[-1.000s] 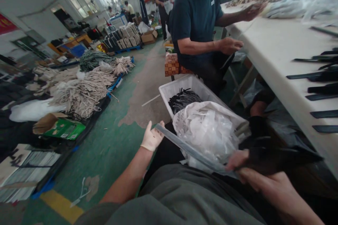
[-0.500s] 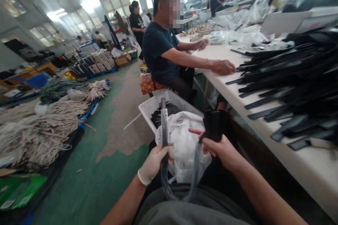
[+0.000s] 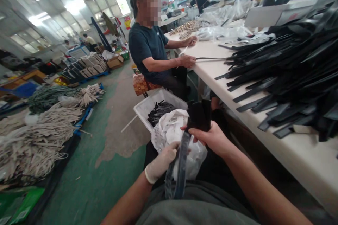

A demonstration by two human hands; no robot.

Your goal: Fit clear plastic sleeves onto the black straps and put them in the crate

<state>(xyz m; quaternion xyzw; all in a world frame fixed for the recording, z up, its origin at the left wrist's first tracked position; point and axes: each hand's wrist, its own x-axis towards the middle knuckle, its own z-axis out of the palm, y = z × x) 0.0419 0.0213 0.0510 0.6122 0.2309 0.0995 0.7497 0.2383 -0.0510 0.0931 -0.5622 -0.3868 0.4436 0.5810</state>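
On white workshop table (image 3: 210, 68): black straps (image 3: 285, 74) | right hand (image 3: 212, 139) holds bundle (image 3: 200, 115) | left hand (image 3: 161, 161): strip (image 3: 181, 165)

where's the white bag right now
In the head view, the white bag is just below the middle, by the near end of the white crate, partly hidden behind the gloved left hand and the right hand.
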